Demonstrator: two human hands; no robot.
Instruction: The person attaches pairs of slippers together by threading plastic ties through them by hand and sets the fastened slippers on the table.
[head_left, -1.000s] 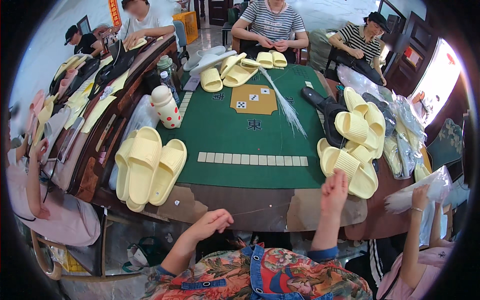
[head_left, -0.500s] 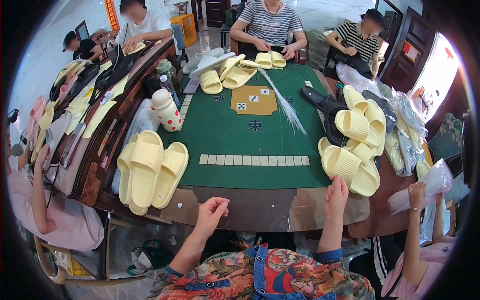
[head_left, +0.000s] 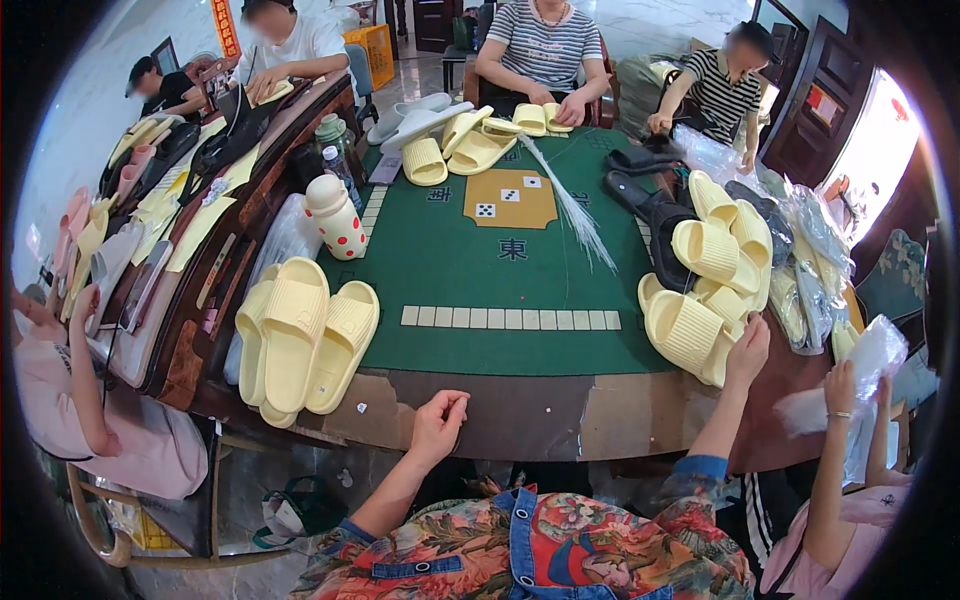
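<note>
1) Showing R hand (head_left: 747, 352), fingers bent, beside ribbed yellow slipper (head_left: 716, 360) on table's (head_left: 520, 430) R side; grip can't tell
2) L hand (head_left: 437, 425): closed nr front edge; contents unclear
3) Slipper prob. light, soft, bendy; hold by strap (head_left: 682, 328)

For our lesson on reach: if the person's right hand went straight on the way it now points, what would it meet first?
The right hand would probably meet the pile of pale yellow, ribbed slippers; depth is unclear.
</note>
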